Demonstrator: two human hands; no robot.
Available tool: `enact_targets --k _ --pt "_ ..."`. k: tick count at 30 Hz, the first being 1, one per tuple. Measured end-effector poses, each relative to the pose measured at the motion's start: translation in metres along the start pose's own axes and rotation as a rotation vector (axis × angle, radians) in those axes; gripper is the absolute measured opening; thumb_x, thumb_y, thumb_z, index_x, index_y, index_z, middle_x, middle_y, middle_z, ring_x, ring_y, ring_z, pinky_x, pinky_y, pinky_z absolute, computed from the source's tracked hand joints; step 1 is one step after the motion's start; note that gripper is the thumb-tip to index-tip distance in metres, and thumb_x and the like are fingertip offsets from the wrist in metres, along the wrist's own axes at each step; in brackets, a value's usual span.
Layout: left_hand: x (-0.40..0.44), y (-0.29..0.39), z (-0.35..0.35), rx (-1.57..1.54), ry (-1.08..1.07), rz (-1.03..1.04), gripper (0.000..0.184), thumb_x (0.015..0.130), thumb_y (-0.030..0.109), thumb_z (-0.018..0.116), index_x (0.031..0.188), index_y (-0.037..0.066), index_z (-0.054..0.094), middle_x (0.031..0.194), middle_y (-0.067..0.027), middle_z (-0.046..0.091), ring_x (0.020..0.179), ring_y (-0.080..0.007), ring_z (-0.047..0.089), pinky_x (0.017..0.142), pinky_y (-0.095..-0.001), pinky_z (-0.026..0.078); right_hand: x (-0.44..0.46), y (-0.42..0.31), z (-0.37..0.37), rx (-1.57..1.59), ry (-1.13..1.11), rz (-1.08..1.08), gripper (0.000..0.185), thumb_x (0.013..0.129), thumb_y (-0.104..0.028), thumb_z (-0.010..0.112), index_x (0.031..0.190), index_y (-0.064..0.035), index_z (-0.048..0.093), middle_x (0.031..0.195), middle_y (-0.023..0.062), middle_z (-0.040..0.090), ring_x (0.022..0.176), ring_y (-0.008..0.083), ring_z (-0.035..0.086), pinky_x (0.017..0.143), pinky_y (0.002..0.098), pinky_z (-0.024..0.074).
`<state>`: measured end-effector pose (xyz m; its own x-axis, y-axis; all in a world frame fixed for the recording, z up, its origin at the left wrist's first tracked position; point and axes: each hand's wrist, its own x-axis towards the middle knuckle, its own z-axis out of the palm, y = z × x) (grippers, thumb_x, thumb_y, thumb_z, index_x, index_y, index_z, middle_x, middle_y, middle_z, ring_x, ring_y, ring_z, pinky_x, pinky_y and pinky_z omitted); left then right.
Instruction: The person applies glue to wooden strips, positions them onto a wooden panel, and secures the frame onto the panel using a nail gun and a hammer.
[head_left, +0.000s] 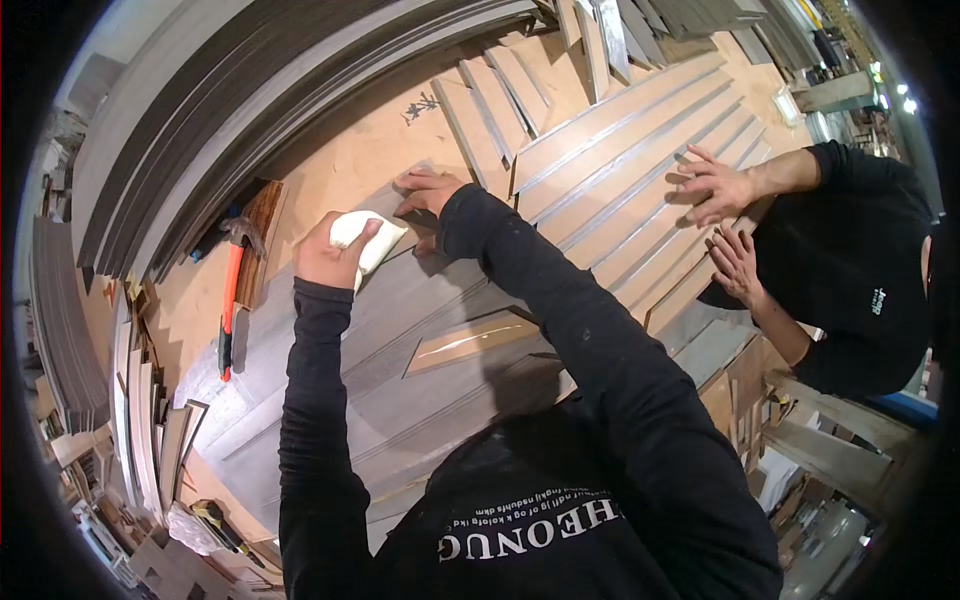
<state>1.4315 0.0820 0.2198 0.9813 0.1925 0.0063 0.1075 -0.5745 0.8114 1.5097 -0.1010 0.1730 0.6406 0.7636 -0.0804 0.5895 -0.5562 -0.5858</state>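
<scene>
My left hand (322, 256) is wrapped round a white object that looks like a squeeze bottle (374, 250), held just above grey wood-look boards (365, 325). To the right of it, my right hand (432, 203) rests on the far part of these boards, thumb and fingers apart. Its fingertips touch the board surface, and my sleeve covers part of the palm. Nearer to me lies a tan strip (475, 342) with a shiny line along it. An orange-handled hammer (230, 295) lies left of my left hand.
Across the table, a co-worker's hands (722, 215) hover over or touch tan boards with shiny strips (600, 185). Long grey boards (240, 110) are stacked at the far left. Screws or nails (421, 107) lie in a small heap. Loose strips (495, 100) lie beyond.
</scene>
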Motion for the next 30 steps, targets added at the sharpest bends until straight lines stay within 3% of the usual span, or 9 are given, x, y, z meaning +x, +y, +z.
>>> enact_targets --k 1,4,7,10,30 --pt "0.001 0.001 0.0 0.022 -0.008 0.006 0.031 0.073 0.032 0.069 0.08 0.002 0.062 0.065 -0.0072 0.062 0.06 -0.0111 0.058 0.057 -0.0247 0.044 0.001 -0.001 -0.002 -0.004 -0.025 0.016 0.059 0.052 -0.03 0.079 0.106 -0.0153 0.059 0.131 0.0088 0.039 0.126 0.028 0.028 0.1 0.037 0.0257" --pt "0.002 0.003 0.0 0.084 -0.024 0.019 0.031 0.074 0.03 0.069 0.08 0.001 0.061 0.066 -0.0059 0.061 0.061 -0.0092 0.056 0.057 -0.0237 0.043 0.008 0.009 0.004 0.008 -0.117 0.032 0.077 0.047 -0.048 0.079 0.115 -0.0221 0.053 0.138 0.0013 0.027 0.13 0.0218 0.018 0.103 0.0503 0.0197" --pt "0.003 0.004 -0.003 0.153 -0.02 0.051 0.031 0.073 0.031 0.069 0.079 0.002 0.061 0.065 -0.0066 0.061 0.06 -0.0099 0.056 0.056 -0.0241 0.043 0.007 0.01 0.007 0.013 -0.105 0.045 0.078 0.046 -0.047 0.079 0.115 -0.0221 0.053 0.138 0.0013 0.027 0.13 0.0223 0.017 0.103 0.0511 0.0183" --pt "0.002 -0.001 -0.007 0.208 0.007 0.096 0.031 0.072 0.031 0.069 0.077 0.002 0.06 0.064 -0.0073 0.06 0.058 -0.0112 0.057 0.055 -0.0251 0.044 0.001 0.001 0.0 0.018 -0.022 0.036 0.061 0.051 -0.029 0.079 0.106 -0.0151 0.059 0.132 0.008 0.038 0.127 0.027 0.026 0.102 0.0364 0.0233" --pt "-0.01 -0.017 -0.048 0.454 0.02 0.12 0.026 0.069 0.028 0.072 0.074 0.004 0.063 0.065 -0.0096 0.061 0.057 -0.0177 0.059 0.054 -0.0276 0.045 -0.002 0.007 0.007 0.109 0.113 -0.051 0.056 0.047 -0.023 0.08 0.098 -0.0124 0.061 0.128 0.0124 0.043 0.124 0.0305 0.031 0.101 0.0363 0.0283"
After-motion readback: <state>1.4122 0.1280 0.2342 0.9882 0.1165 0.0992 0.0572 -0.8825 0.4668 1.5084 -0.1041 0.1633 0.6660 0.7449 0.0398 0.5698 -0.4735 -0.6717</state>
